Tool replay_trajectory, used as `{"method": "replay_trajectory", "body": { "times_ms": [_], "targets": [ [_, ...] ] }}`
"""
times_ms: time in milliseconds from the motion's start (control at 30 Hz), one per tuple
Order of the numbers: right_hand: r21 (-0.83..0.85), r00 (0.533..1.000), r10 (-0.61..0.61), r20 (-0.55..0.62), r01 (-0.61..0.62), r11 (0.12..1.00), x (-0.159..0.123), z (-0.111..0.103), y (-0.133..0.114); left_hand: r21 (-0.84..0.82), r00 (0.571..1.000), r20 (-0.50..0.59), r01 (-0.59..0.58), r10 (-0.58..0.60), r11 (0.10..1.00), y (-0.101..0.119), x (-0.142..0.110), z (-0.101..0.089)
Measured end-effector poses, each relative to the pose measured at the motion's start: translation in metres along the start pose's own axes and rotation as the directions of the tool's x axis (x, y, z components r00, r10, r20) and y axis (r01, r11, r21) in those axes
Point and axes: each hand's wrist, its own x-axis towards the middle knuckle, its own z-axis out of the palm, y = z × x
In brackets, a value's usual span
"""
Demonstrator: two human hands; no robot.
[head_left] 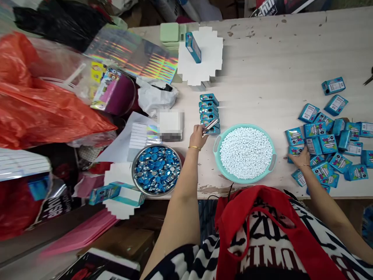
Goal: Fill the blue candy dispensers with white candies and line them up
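My left hand point(198, 137) is closed around a shiny metal tool point(210, 126), whose exact kind I cannot make out. The tool lies over the near end of a row of small blue boxes point(209, 104) standing side by side. On the right, my right hand point(301, 157) has its thumb and fingers on a small blue box point(295, 150) at the left edge of a loose pile of such boxes point(328, 144). Between my hands stands a mint-green basin point(216, 149) full of small white pellets.
A metal bowl point(134, 181) of blue and silver caps or wrapped pieces sits near the front edge. Further back, one blue box point(193, 47) stands on a stack of white cut-out sheets point(214, 58). Orange plastic bags point(43, 97) crowd the left.
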Motion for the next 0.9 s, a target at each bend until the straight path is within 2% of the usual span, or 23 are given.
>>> {"method": "replay_trajectory", "body": {
  "times_ms": [133, 200, 267, 333, 400, 467, 533, 600, 667, 733, 800, 900],
  "targets": [
    [0.178, 0.997, -0.016, -0.077, 0.029, 0.984, -0.007, 0.005, -0.001, -0.131, 0.979, -0.203, -0.01, -0.017, 0.991, 0.012, -0.032, -0.003],
    [0.345, 0.988, -0.02, -0.151, 0.072, 0.936, -0.015, 0.0, -0.004, -0.155, 0.979, -0.205, -0.039, 0.007, 0.987, 0.025, -0.061, -0.012],
    [0.575, 0.986, -0.026, -0.163, 0.117, 0.81, -0.025, -0.009, -0.009, -0.147, 0.991, -0.089, -0.114, 0.102, 0.982, 0.038, -0.097, -0.022],
    [0.793, 0.995, -0.027, -0.095, 0.092, 0.602, -0.036, -0.02, -0.016, -0.114, 0.978, 0.099, -0.174, 0.185, 0.978, 0.051, -0.135, -0.028],
    [0.906, 0.998, -0.052, 0.017, 0.007, 0.424, -0.049, -0.03, -0.024, -0.03, 0.947, 0.268, -0.175, 0.177, 0.984, 0.065, -0.166, -0.026],
    [0.936, 0.988, -0.104, 0.114, -0.072, 0.346, -0.061, -0.038, -0.031, 0.084, 0.928, 0.36, -0.138, 0.099, 0.987, 0.083, -0.185, -0.011],
    [0.939, 0.967, -0.176, 0.182, -0.118, 0.324, -0.073, -0.041, -0.038, 0.146, 0.931, 0.366, -0.077, 0.019, 0.986, 0.107, -0.187, 0.015],
    [0.941, 0.949, -0.234, 0.214, -0.135, 0.311, -0.084, -0.042, -0.045, 0.107, 0.944, 0.329, -0.019, -0.017, 0.994, 0.133, -0.177, 0.047],
    [0.942, 0.931, -0.288, 0.225, -0.133, 0.308, -0.094, -0.042, -0.051, 0.031, 0.956, 0.293, 0.003, -0.012, 1.0, 0.156, -0.161, 0.076],
    [0.941, 0.914, -0.337, 0.224, -0.114, 0.318, -0.103, -0.04, -0.057, -0.024, 0.961, 0.276, -0.007, 0.013, 1.0, 0.171, -0.148, 0.098],
    [0.936, 0.905, -0.372, 0.205, -0.071, 0.344, -0.11, -0.039, -0.062, -0.063, 0.962, 0.269, -0.024, 0.04, 0.998, 0.175, -0.141, 0.108],
    [0.902, 0.903, -0.411, 0.122, 0.072, 0.425, -0.12, -0.037, -0.066, -0.122, 0.959, 0.273, -0.049, 0.081, 0.991, 0.163, -0.142, 0.104]
  ]
}}
